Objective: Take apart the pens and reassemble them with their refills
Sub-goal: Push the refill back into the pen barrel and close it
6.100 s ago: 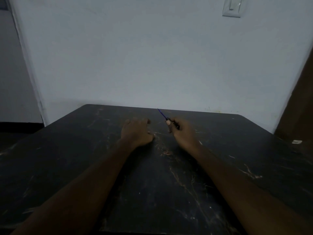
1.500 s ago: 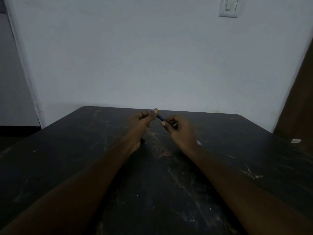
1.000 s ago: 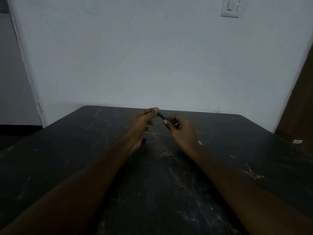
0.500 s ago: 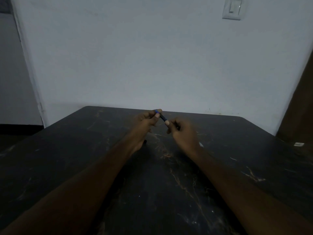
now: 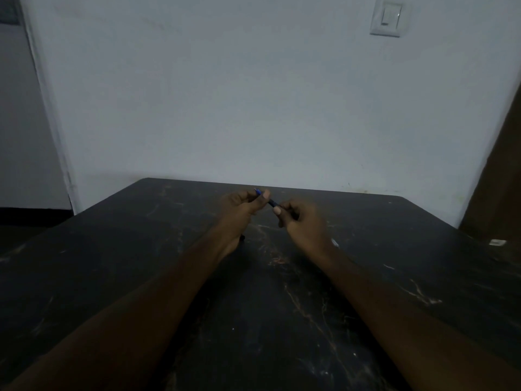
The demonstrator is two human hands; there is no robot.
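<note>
Above the far half of a dark table [image 5: 282, 320], our left hand [image 5: 239, 206] and right hand [image 5: 301, 218] each pinch one end of a slim blue pen [image 5: 271, 202] between thumb and fingertips. The pen slants between them, mostly hidden, its parts too dim to distinguish.
</note>
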